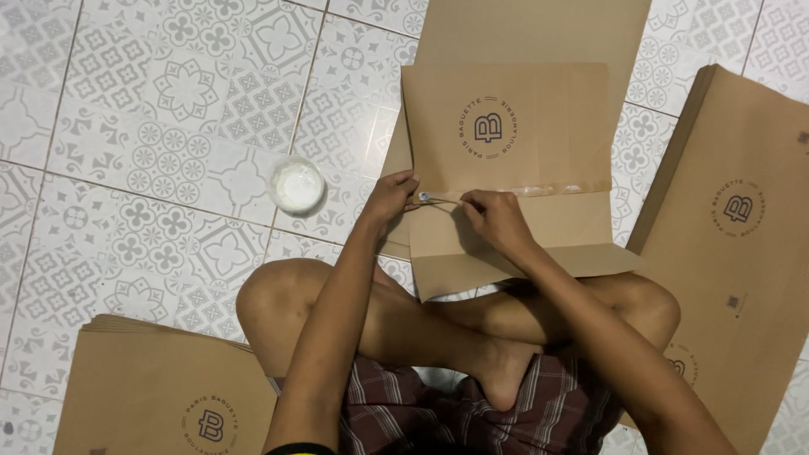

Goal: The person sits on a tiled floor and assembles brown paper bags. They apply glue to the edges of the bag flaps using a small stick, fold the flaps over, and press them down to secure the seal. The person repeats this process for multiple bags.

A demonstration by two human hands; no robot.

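Note:
A brown paper sheet with a round printed mark lies on the tiled floor in front of my crossed legs, its lower part folded. A shiny strip of glue runs across it near the fold. My left hand rests on the sheet's left edge and pinches the white-tipped end of a thin stick. My right hand grips the stick's other end over the sheet's middle.
A small round cup of white glue stands on the floor left of the sheet. Stacks of brown paper sheets lie at the lower left and along the right. Another sheet lies beyond.

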